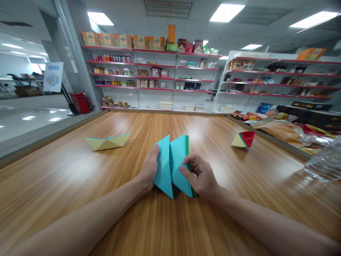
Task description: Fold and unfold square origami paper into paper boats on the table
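Note:
A folded paper piece point(163, 170), light blue with green layers at its right side, stands between my two hands above the middle of the table. My left hand point(150, 165) grips its left flap, thumb on the near face and the other fingers hidden behind. On the right edge, my right hand point(199, 172) has its thumb and curled fingers closed around the blue and green layers. A gap runs down the centre between the two pointed blue halves. To the left sits a yellow paper boat point(108, 143) with a blue rim. A smaller folded paper piece point(243, 139), yellow, green and red, rests at the right.
The wooden table point(128, 213) has a raised edge. Packaged snacks point(282, 129) lie beyond its right edge, and a clear plastic object point(326, 161) is at the far right. Stocked shelves point(154, 65) stand behind. A red bin point(80, 103) and a sign point(53, 76) are at left.

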### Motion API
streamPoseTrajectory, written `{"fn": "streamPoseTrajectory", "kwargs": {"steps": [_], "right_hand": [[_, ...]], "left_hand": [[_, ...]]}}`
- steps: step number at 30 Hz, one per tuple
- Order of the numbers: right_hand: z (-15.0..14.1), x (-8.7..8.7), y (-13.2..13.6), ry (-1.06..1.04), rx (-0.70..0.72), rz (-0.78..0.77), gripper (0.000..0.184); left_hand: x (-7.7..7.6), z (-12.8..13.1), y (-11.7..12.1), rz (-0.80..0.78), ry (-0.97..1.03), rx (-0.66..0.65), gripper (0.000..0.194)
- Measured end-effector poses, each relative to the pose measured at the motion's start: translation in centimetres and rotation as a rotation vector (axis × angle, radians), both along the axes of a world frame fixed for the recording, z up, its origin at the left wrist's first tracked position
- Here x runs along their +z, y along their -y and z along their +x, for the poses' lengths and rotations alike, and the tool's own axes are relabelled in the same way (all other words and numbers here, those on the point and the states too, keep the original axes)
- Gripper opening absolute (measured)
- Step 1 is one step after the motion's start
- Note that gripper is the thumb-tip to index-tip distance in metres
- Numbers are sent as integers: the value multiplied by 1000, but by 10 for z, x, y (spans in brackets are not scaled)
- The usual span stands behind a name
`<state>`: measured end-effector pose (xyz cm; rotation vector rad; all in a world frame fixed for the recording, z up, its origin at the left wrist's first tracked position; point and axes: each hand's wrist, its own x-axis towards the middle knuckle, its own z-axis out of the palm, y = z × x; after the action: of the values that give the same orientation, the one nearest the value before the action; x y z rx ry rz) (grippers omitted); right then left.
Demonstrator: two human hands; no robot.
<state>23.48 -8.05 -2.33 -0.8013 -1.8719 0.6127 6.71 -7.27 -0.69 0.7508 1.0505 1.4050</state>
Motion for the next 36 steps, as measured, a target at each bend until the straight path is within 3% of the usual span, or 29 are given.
{"fn": "streamPoseTrajectory", "kwargs": {"steps": [20,27,36], "right_hand": [[0,2,3,86,-21,99,11],[1,4,5,100,5,124,8],[1,6,5,105,23,169,7]], "left_hand": [[3,-1,0,44,-67,60,40],[9,0,4,38,-57,34,38],[10,3,9,20,-17,-108,34]]}}
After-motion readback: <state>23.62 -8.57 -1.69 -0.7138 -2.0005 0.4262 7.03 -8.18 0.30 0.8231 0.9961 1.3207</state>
